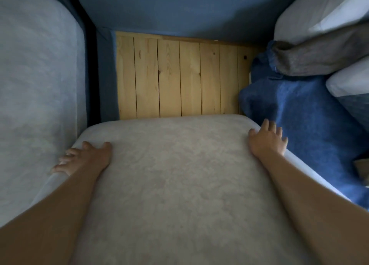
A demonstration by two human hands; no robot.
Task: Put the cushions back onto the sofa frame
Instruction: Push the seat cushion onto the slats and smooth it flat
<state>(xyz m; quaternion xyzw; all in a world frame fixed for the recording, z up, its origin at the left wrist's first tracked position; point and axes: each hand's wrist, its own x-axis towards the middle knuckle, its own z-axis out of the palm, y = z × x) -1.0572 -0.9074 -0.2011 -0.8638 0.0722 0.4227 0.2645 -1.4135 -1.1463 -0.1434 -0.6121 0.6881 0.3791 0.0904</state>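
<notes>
A large grey seat cushion (179,185) fills the middle of the view, lying partly over the sofa frame's bare wooden slats (179,79). My left hand (83,157) grips the cushion's left edge, fingers curled over the side. My right hand (267,139) holds the right edge near the far corner, fingers spread over it. The slats still show between the cushion's far edge and the blue sofa back (179,11). A second grey cushion (36,85) lies on the frame to the left, close beside the one I hold.
On the right, a blue blanket (299,121) is heaped against the cushion's right edge. Grey and white pillows (323,37) are stacked above it. A blue fabric upright (105,75) of the sofa frame separates the two seat spaces.
</notes>
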